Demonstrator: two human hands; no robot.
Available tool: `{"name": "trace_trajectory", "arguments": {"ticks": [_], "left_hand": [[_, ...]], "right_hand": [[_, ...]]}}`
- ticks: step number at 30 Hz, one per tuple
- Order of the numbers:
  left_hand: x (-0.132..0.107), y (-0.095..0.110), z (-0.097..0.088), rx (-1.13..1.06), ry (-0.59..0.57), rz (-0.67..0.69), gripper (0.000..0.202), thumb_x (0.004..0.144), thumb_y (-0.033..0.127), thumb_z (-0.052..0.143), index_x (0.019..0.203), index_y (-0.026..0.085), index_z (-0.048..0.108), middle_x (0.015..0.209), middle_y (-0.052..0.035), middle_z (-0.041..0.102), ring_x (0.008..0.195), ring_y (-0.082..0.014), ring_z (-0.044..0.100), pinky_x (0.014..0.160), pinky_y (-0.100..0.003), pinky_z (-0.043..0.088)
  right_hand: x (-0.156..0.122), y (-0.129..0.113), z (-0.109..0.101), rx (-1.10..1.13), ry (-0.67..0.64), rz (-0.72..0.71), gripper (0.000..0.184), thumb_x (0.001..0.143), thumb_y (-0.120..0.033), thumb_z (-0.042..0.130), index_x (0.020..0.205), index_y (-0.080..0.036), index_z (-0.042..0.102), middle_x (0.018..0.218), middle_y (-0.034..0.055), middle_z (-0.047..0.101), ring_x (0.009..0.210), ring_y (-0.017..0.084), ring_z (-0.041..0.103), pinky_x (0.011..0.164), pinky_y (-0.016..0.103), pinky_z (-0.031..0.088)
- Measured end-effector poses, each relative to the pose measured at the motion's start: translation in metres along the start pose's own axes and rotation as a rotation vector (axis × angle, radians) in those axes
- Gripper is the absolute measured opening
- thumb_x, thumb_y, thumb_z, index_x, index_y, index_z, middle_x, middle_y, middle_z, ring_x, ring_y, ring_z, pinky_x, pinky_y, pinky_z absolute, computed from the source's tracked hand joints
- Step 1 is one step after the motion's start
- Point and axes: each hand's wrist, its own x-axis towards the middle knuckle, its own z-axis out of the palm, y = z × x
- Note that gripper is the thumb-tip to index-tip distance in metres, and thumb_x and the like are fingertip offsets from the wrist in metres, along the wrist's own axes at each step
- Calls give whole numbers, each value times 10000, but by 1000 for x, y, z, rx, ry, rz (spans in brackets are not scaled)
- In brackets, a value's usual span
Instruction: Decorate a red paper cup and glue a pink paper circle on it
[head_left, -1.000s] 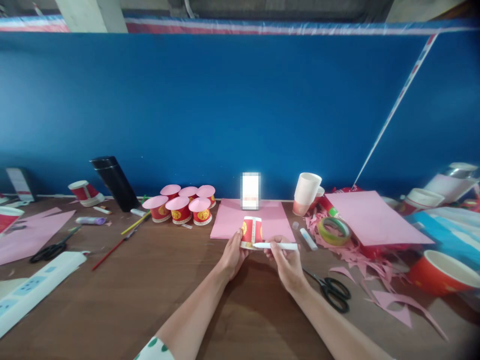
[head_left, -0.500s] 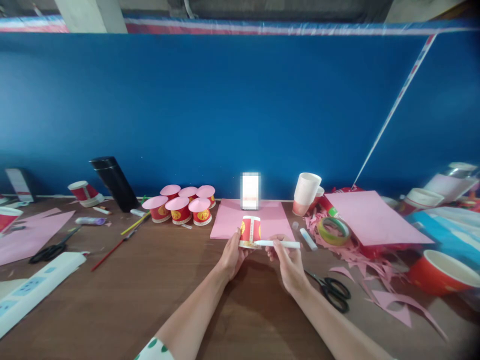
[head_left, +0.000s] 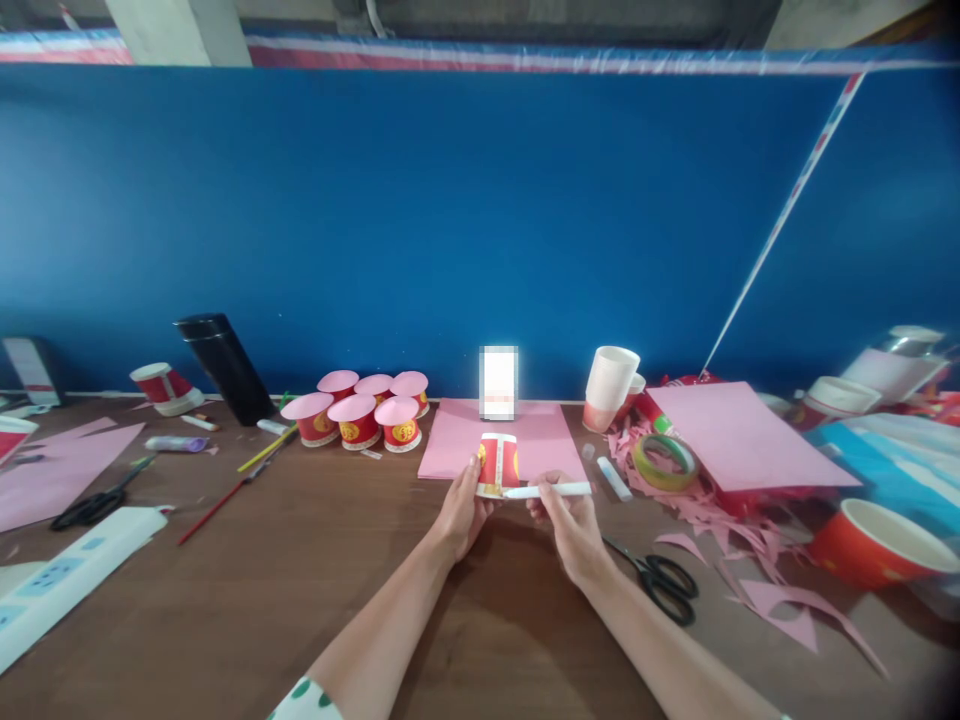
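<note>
My left hand [head_left: 463, 508] is closed around the left side of a red and gold paper cup [head_left: 498, 462], which stands upside down in the air over the near edge of a pink paper stack [head_left: 450, 440]. Between the fingers of my right hand [head_left: 568, 520] lies a slim white marker [head_left: 555, 490], held level. Its tip points left and meets the lower rim of the cup. Several finished-looking cups with pink cone tops [head_left: 354, 420] stand together to the left. Black-handled scissors [head_left: 667, 588] rest beside my right forearm.
A stack of white paper cups [head_left: 611, 388], a tape roll [head_left: 664, 462], pink paper scraps [head_left: 780, 600] and an orange cup [head_left: 885, 545] crowd the right. On the left are a black flask [head_left: 225, 370], a power strip [head_left: 79, 580] and other scissors [head_left: 94, 507]. A blue partition [head_left: 450, 200] closes the back.
The marker's tip has slid slightly left along the cup's lower rim, with my right hand following. My left hand keeps its hold. The whole view has shifted a little.
</note>
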Motion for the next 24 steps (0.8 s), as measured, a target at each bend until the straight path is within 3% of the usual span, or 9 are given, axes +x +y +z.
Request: {"name": "trace_trajectory", "arguments": {"ticks": [6,24], "left_hand": [[-1,1,1,15,-7,-21,413,785,490,537,967,127,608,929,-105,660,898,-219,607,803,-342,454],[2,-3,-2,8,-25,16,334,831,434,498,940,134,598,918,-85,656,911,-203,601,816,-331,449]], "right_hand": [[0,-2,0,34,16,-6,246,822,-407,550,830,-165,589,663,18,603,575,105,532,478,188,401],[0,-1,0,9,-50,-14,245,823,-412,552,796,-170,586,619,9,583,564,97,519,487,183,401]]}}
